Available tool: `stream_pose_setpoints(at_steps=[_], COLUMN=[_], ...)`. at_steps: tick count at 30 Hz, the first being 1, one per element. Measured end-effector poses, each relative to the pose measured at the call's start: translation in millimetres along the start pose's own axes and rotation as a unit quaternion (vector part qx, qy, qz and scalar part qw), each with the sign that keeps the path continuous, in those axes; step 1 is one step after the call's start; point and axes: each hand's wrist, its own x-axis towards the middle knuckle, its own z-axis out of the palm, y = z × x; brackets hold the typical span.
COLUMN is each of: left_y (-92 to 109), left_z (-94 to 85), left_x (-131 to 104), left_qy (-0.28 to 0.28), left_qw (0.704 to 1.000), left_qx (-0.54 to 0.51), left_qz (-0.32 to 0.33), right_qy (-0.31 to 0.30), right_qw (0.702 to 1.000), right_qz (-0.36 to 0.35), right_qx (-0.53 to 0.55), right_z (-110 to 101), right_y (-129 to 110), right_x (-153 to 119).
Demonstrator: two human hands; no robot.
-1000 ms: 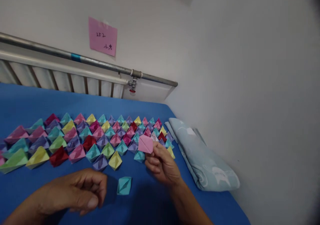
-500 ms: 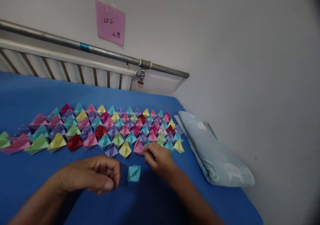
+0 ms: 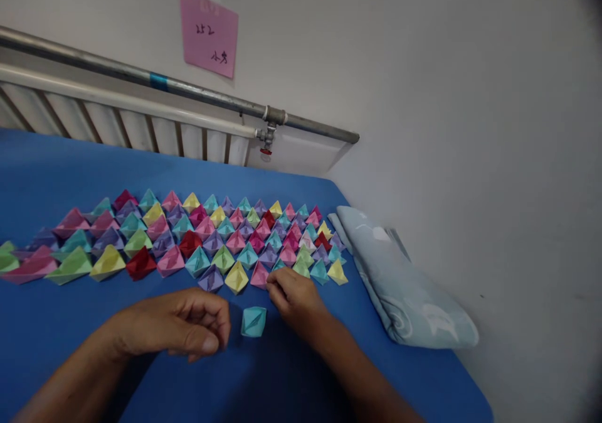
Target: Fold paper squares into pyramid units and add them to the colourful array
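My right hand (image 3: 297, 297) reaches to the front of the folded paper boats, its fingers pinched at the right edge of a pink paper boat (image 3: 259, 276). A teal paper boat behind those fingers is partly covered. My left hand (image 3: 188, 324) hovers over the blue surface with its fingers curled in and nothing visible in them. Between the two hands a single teal paper boat (image 3: 254, 322) sits apart from the rows. To the left of the pink one stand a yellow paper boat (image 3: 236, 277) and a purple paper boat (image 3: 211, 278).
Several rows of coloured paper boats (image 3: 172, 261) spread across the blue surface (image 3: 188, 391). A folded light-blue cloth (image 3: 399, 285) lies along the right edge. Behind are a radiator (image 3: 160, 131), a metal pipe (image 3: 207, 95) with a valve, and a pink note (image 3: 209, 32) on the wall.
The pink boat has shifted slightly left with my right hand at its edge. My left hand has drifted a little to the right. The view has tilted slightly.
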Motion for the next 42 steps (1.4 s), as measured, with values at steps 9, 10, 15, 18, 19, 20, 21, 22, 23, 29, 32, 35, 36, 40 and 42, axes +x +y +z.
stream_pose_setpoints(at_steps=[9, 10, 15, 18, 19, 20, 21, 22, 23, 29, 32, 35, 36, 40, 42], left_y=[-0.1, -0.3, 1.1, 0.1, -0.7, -1.5, -2.2, -2.5, -2.4, 4.0, 5.7, 6.1, 6.2, 7.0, 7.8], left_z=[0.9, 0.8, 0.2, -1.9, -2.9, -4.0, -5.1, -5.9, -6.5, -3.8, -1.7, -0.7, -0.5, 0.1, 0.6], left_x=[0.3, 0.3, 0.6, -0.1, -0.6, -1.1, -1.8, -2.3, -2.8, -0.6, 1.0, 1.6, 1.9, 3.2, 3.6], left_qy=[0.005, 0.004, 0.002, 0.0, 0.002, 0.004, 0.009, 0.013, 0.018, 0.037, 0.043, 0.044, 0.043, 0.042, 0.041], left_qw=[1.0, 1.0, 1.0, 1.0, 1.0, 1.0, 1.0, 1.0, 1.0, 0.998, 0.996, 0.996, 0.995, 0.995, 0.996], left_qx=[0.005, 0.003, -0.001, 0.004, 0.005, 0.005, 0.006, 0.007, 0.009, 0.036, 0.051, 0.06, 0.062, 0.066, 0.065], left_qz=[-0.005, -0.006, 0.003, 0.008, 0.008, 0.006, 0.003, -0.001, -0.005, -0.041, -0.052, -0.057, -0.057, -0.054, -0.052], right_qy=[0.012, 0.016, 0.096, 0.137, 0.132, 0.121, 0.105, 0.087, 0.07, 0.011, -0.02, -0.032, -0.034, -0.016, 0.001], right_qw=[1.0, 1.0, 0.995, 0.99, 0.99, 0.991, 0.992, 0.993, 0.994, 0.999, 0.999, 0.999, 0.999, 0.999, 0.999], right_qz=[0.01, 0.011, 0.018, 0.039, 0.05, 0.059, 0.067, 0.071, 0.071, 0.043, 0.031, 0.017, 0.012, -0.02, -0.034], right_qx=[-0.013, -0.007, 0.011, -0.007, -0.016, -0.023, -0.029, -0.032, -0.032, -0.007, -0.015, -0.018, -0.018, -0.03, -0.041], right_z=[1.4, -0.4, -20.1, -35.4, -40.0, -44.1, -47.6, -50.2, -52.0, -42.5, -30.2, -19.3, -16.2, -6.0, -2.5], right_y=[-1.3, -2.5, -1.8, 6.2, 8.8, 10.9, 12.2, 12.6, 12.2, -0.9, -5.6, -6.2, -5.7, -3.3, -2.9], right_x=[0.1, 0.1, 0.6, 1.4, 1.4, 1.4, 1.1, 0.8, 0.4, -1.8, -2.4, -3.0, -3.2, -3.8, -4.2])
